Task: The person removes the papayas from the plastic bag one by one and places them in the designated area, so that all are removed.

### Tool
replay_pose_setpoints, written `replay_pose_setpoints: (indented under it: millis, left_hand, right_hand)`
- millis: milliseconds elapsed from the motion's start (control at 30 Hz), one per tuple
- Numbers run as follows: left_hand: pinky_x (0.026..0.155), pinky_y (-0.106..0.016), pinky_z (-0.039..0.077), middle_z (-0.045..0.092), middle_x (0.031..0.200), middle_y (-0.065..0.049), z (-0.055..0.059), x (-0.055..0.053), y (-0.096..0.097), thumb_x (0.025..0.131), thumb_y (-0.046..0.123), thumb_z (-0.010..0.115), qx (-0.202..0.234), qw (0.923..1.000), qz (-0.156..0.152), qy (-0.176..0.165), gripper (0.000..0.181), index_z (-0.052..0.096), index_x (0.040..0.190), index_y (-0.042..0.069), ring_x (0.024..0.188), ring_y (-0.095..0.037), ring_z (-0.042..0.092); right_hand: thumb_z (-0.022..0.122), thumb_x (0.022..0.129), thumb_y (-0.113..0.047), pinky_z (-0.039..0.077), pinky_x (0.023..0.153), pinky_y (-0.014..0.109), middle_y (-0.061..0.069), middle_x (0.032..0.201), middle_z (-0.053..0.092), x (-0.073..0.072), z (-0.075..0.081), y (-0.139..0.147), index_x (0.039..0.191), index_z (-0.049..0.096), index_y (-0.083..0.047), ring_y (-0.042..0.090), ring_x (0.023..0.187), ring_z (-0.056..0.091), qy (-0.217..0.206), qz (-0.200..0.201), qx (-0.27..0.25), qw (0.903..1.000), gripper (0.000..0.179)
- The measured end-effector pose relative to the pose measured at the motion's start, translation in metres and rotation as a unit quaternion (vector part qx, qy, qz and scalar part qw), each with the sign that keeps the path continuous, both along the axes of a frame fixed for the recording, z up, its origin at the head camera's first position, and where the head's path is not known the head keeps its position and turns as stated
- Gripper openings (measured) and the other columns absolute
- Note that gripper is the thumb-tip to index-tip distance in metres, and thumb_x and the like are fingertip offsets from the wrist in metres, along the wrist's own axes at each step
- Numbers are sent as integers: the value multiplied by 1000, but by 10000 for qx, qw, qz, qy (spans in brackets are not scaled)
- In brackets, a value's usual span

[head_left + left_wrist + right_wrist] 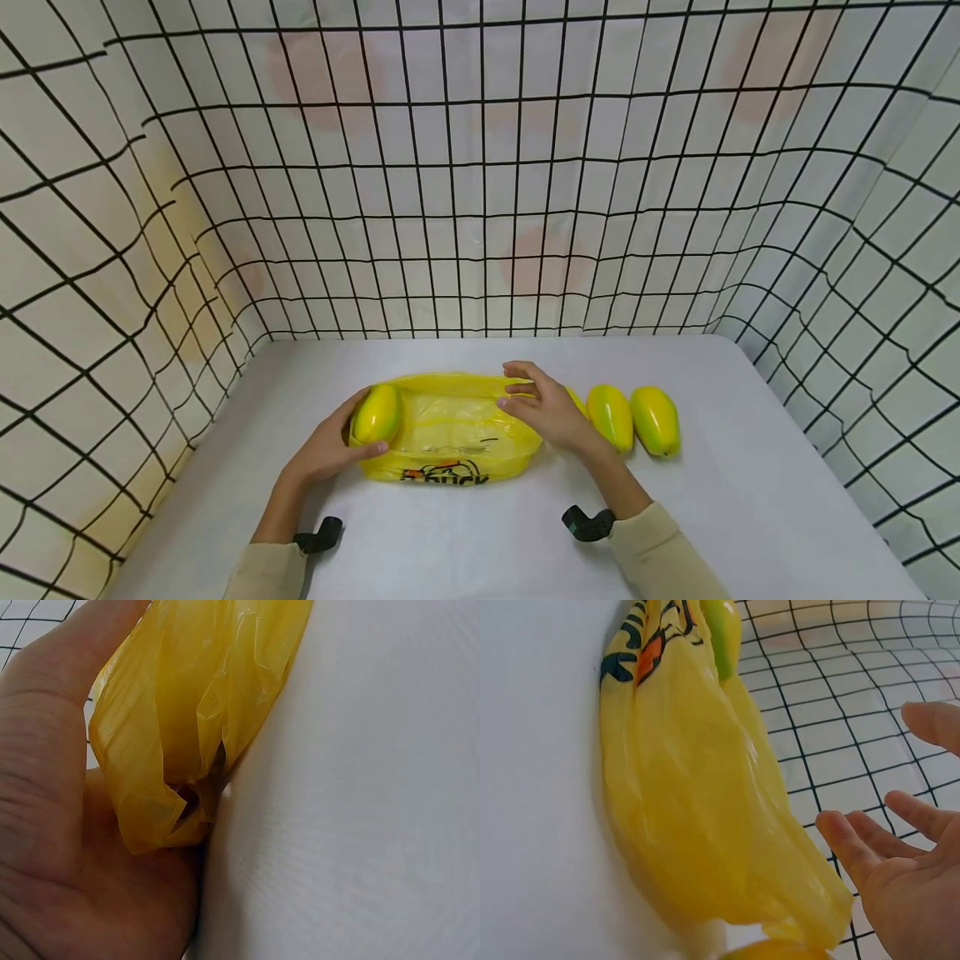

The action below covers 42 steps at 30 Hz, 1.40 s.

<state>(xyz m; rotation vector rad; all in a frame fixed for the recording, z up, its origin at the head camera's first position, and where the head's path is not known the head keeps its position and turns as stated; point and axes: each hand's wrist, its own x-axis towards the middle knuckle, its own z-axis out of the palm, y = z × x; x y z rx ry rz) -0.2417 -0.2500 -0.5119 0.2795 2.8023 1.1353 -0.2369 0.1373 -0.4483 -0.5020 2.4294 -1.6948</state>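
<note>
A yellow plastic bag (pixel 450 417) lies with its mouth spread wide and dark printing on its front. Inside its left end sits a glossy yellow-green fruit (pixel 377 414), shaped like a papaya. My left hand (pixel 330 442) holds that end from outside, thumb in front and fingers behind; in the left wrist view, crumpled bag film (pixel 187 712) lies against the palm. Over the bag's right end hovers my right hand (pixel 551 412), fingers spread and holding nothing. Beside it are two similar fruits, one nearer (pixel 611 418) and one farther right (pixel 656 422); a third is mostly hidden behind the hand.
A white table (pixel 465 542) carries everything. Black wire grid (pixel 480 183) rises along the back and both sides, with pale sheeting behind it. Each wrist wears a small black camera, left (pixel 321 535) and right (pixel 588 523).
</note>
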Motion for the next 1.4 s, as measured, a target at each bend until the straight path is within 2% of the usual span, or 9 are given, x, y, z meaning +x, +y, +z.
replay_pose_setpoints:
  millis: [267, 400, 600, 733, 933, 1133, 1400]
  left_hand:
    - [116, -68, 35, 39, 164, -14, 1, 0, -1, 74, 57, 84, 30, 9999, -72, 124, 115, 23, 165, 21, 144, -39, 45]
    - [117, -68, 35, 39, 164, -14, 2, -1, -1, 73, 58, 85, 10, 9999, -85, 98, 117, 22, 165, 21, 144, -39, 45]
    - [118, -69, 32, 37, 165, -14, 2, 0, -3, 70, 61, 85, 1, 10000, -28, -8, 122, 21, 165, 22, 145, -39, 43]
    - [119, -70, 29, 34, 166, -15, 1, 0, -5, 69, 61, 85, 2, 10000, -9, 27, 123, 20, 165, 21, 148, -41, 40]
    - [120, -70, 28, 34, 167, -14, 0, -1, -6, 70, 60, 85, 51, 10000, 3, 34, 122, 20, 165, 21, 149, -40, 39]
    - [121, -69, 26, 32, 168, -14, 0, -2, -7, 74, 57, 85, 175, 9998, 46, 15, 116, 21, 165, 23, 151, -40, 36]
    - [121, -68, 28, 32, 168, -13, -3, -2, -7, 75, 58, 83, 267, 9996, 20, -34, 113, 23, 165, 24, 151, -40, 37]
  right_hand:
    - [72, 96, -41, 56, 104, 45, 7, 158, 46, 0, 1, -25, 150, 47, -31, 26, 138, 54, -7, 45, -43, 10000, 60]
    - [72, 96, -41, 56, 104, 45, 9, 157, 47, 0, 1, -36, 150, 48, -29, 26, 137, 55, 48, 67, -98, 9999, 60]
    - [72, 96, -42, 55, 104, 48, 5, 156, 48, 1, 1, -49, 150, 48, -29, 29, 137, 55, -34, 101, -100, 9999, 60]
    - [71, 97, -40, 55, 104, 48, 8, 156, 48, 1, -1, -59, 151, 48, -24, 29, 137, 55, -87, 151, -102, 9998, 61]
    - [71, 97, -41, 56, 104, 47, 3, 154, 49, 4, -2, -71, 150, 48, -27, 26, 135, 56, -124, 263, -54, 9996, 60]
    - [69, 98, -42, 56, 103, 48, 11, 156, 48, 1, -8, -83, 153, 46, -18, 29, 135, 55, -176, 377, -74, 9991, 64]
    - [69, 97, -45, 56, 103, 49, 11, 155, 49, 0, -17, -101, 151, 47, -21, 30, 134, 56, -392, 405, 0, 9984, 63]
